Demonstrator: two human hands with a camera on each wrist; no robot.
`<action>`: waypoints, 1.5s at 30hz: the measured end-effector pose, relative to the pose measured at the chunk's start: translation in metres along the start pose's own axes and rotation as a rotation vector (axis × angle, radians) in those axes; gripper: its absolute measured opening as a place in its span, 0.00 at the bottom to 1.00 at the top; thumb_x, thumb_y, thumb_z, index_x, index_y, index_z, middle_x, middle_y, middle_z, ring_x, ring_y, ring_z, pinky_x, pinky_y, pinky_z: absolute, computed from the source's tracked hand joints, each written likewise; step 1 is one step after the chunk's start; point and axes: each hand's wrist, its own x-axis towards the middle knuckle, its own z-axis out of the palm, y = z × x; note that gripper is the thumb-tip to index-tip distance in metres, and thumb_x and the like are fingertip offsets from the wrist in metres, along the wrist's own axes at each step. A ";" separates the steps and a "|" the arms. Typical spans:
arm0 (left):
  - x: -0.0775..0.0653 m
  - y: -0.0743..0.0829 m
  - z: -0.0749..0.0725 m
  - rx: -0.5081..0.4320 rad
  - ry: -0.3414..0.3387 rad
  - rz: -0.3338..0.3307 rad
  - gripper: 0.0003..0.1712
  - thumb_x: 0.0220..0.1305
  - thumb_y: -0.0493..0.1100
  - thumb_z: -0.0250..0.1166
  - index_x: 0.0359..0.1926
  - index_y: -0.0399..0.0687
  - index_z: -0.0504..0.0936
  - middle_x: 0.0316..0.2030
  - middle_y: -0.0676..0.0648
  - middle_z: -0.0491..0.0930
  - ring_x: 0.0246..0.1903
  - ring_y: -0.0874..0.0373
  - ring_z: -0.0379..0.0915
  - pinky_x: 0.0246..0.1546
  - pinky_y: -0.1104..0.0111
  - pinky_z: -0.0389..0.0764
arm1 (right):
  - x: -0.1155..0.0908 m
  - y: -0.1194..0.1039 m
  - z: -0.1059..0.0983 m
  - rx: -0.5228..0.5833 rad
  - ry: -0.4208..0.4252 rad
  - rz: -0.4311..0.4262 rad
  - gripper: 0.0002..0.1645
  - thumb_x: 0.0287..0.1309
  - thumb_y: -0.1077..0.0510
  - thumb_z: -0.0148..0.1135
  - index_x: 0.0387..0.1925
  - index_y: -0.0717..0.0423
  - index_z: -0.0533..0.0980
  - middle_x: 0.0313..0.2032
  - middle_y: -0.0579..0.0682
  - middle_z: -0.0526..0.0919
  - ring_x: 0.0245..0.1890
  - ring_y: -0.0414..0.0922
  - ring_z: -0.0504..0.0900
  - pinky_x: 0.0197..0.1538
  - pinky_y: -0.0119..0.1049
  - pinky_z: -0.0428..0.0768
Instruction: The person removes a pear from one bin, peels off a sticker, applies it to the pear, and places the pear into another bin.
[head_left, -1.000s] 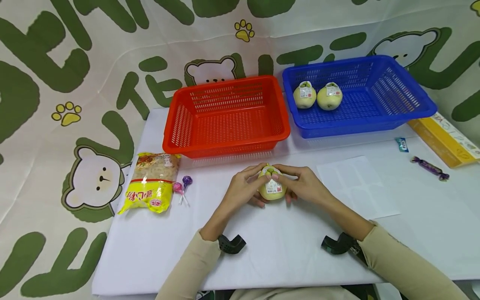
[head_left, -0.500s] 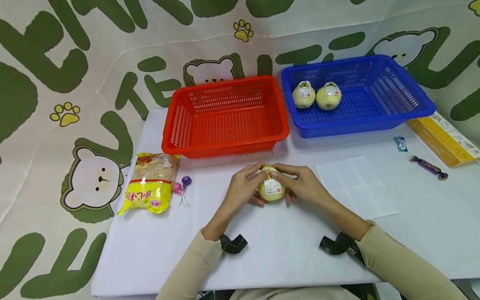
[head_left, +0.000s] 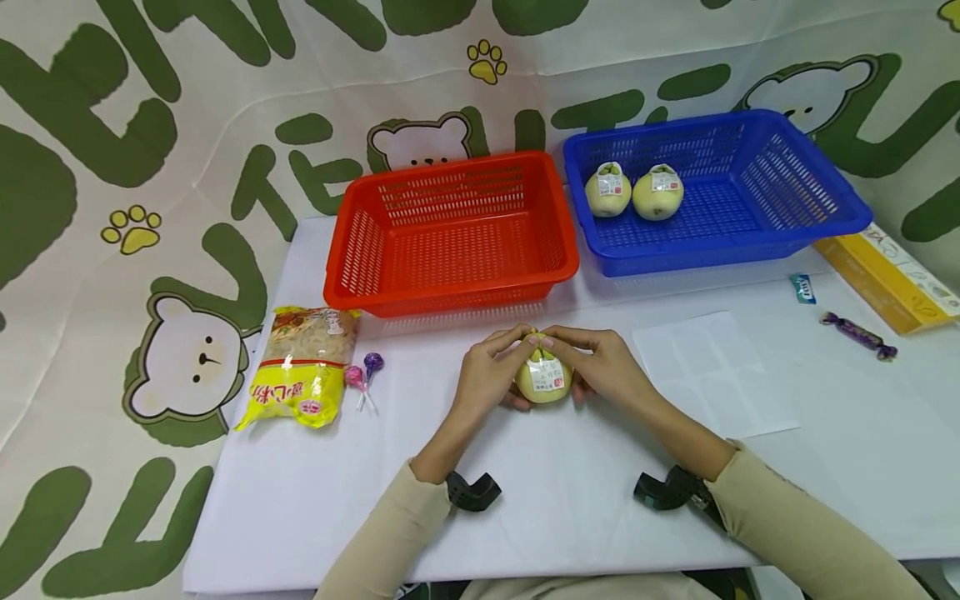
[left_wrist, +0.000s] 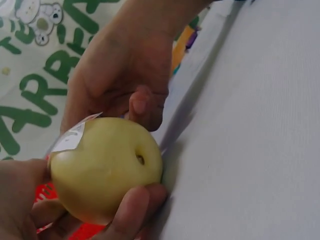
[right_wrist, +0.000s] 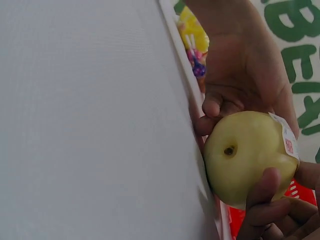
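Note:
A round pale-yellow pear [head_left: 543,385] with a white printed label [head_left: 545,373] stands low over the table, between the two hands. My left hand [head_left: 487,367] grips it from the left, and my right hand [head_left: 603,362] from the right. The two thumbs meet at the pear's top, just above the label. Lower fingers curl in around its sides. In the left wrist view, the pear's dimpled end [left_wrist: 140,159] faces the camera, and the label [left_wrist: 71,140] wraps its upper side. The right wrist view shows that same end [right_wrist: 230,150] with fingertips [right_wrist: 267,185] on the skin.
Behind the hands stand a red basket [head_left: 453,304] and a blue basket [head_left: 720,250] holding two labelled pears [head_left: 658,200]. To the left lie a yellow food bag [head_left: 300,379] and two lollipops [head_left: 363,375]. A white sheet [head_left: 716,375], wrapped candies [head_left: 858,336] and a yellow box [head_left: 892,283] lie right.
The thumbs have come together at the top of the pear, and more of the label shows below them. Both forearms have shifted slightly inward. The baskets and other things stay put.

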 end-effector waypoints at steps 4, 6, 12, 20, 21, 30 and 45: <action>0.001 0.002 0.002 0.068 -0.051 0.023 0.32 0.68 0.65 0.61 0.66 0.55 0.77 0.60 0.55 0.75 0.15 0.45 0.80 0.16 0.55 0.82 | 0.002 0.000 -0.011 -0.047 -0.012 -0.027 0.29 0.66 0.34 0.59 0.60 0.45 0.80 0.14 0.56 0.80 0.15 0.53 0.78 0.19 0.34 0.71; 0.000 0.003 0.002 0.117 -0.094 0.044 0.35 0.67 0.65 0.61 0.69 0.55 0.74 0.62 0.53 0.73 0.17 0.46 0.81 0.18 0.56 0.83 | 0.002 -0.001 -0.020 -0.075 -0.032 -0.061 0.29 0.69 0.38 0.57 0.61 0.50 0.79 0.18 0.55 0.82 0.19 0.54 0.80 0.21 0.33 0.73; -0.001 0.005 -0.004 0.394 -0.223 0.197 0.54 0.53 0.57 0.77 0.76 0.56 0.59 0.63 0.49 0.68 0.29 0.57 0.80 0.29 0.66 0.83 | -0.004 -0.012 -0.057 -0.191 -0.029 -0.179 0.24 0.70 0.44 0.59 0.60 0.51 0.79 0.32 0.52 0.86 0.29 0.57 0.82 0.26 0.34 0.72; -0.002 0.000 -0.002 0.638 -0.151 0.421 0.58 0.44 0.49 0.82 0.75 0.56 0.62 0.66 0.55 0.67 0.55 0.63 0.70 0.55 0.66 0.76 | -0.019 -0.021 -0.118 -0.531 0.163 -0.427 0.16 0.69 0.57 0.62 0.55 0.54 0.82 0.37 0.50 0.87 0.32 0.46 0.84 0.33 0.31 0.79; -0.002 -0.002 -0.001 0.653 -0.141 0.442 0.57 0.44 0.49 0.82 0.74 0.56 0.63 0.66 0.55 0.67 0.58 0.64 0.68 0.58 0.65 0.74 | -0.020 -0.021 -0.127 -0.575 0.188 -0.454 0.16 0.68 0.59 0.62 0.55 0.56 0.81 0.40 0.52 0.86 0.33 0.46 0.84 0.33 0.30 0.79; 0.005 -0.006 0.009 0.734 -0.122 0.531 0.53 0.41 0.46 0.79 0.70 0.50 0.66 0.64 0.51 0.69 0.58 0.59 0.70 0.60 0.64 0.74 | -0.020 -0.013 -0.232 -0.842 0.461 -0.318 0.22 0.69 0.56 0.60 0.59 0.63 0.77 0.53 0.65 0.79 0.39 0.58 0.79 0.36 0.28 0.76; 0.055 0.119 0.049 0.446 -0.202 0.656 0.52 0.44 0.42 0.78 0.71 0.50 0.63 0.60 0.50 0.68 0.54 0.60 0.68 0.51 0.71 0.77 | -0.026 0.017 -0.309 -0.872 0.385 0.075 0.48 0.72 0.34 0.46 0.70 0.74 0.58 0.73 0.72 0.49 0.72 0.74 0.41 0.66 0.74 0.43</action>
